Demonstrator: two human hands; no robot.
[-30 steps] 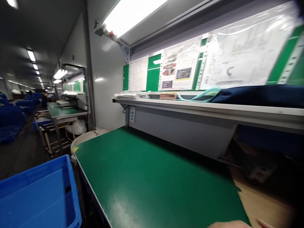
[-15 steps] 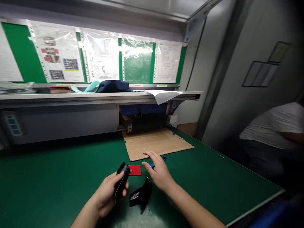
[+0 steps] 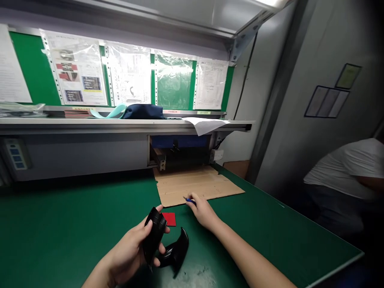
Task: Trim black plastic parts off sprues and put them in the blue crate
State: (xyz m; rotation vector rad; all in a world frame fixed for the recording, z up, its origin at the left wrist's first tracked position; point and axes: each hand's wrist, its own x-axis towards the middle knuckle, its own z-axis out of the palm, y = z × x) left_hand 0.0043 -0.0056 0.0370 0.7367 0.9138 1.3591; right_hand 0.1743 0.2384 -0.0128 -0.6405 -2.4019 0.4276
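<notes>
My left hand (image 3: 132,250) is closed around a curved, glossy black plastic part (image 3: 154,236), which it holds tilted above the table. Close beside it, a second black plastic part (image 3: 177,252) with a curved, T-like shape rests on the green tabletop. My right hand (image 3: 204,210) pinches a slim blue pen-like tool (image 3: 191,201), its thin dark tip pointing left over the cardboard's front edge. The tool's exact kind is too small to make out. A flat red square (image 3: 170,219) lies between the two hands, partly hidden by the left fingers.
A cardboard sheet (image 3: 195,184) covers the table's back middle. Above runs a shelf (image 3: 75,126) bearing a dark blue pouch (image 3: 143,111) and a hanging white sheet (image 3: 204,126). Papers in plastic sleeves (image 3: 129,76) hang behind. A person in a white shirt (image 3: 345,164) is at the right.
My right hand has closed on the blue tool, which lay on the table, and lifted it with the tip now leftward. My left hand has turned the black part slightly.
</notes>
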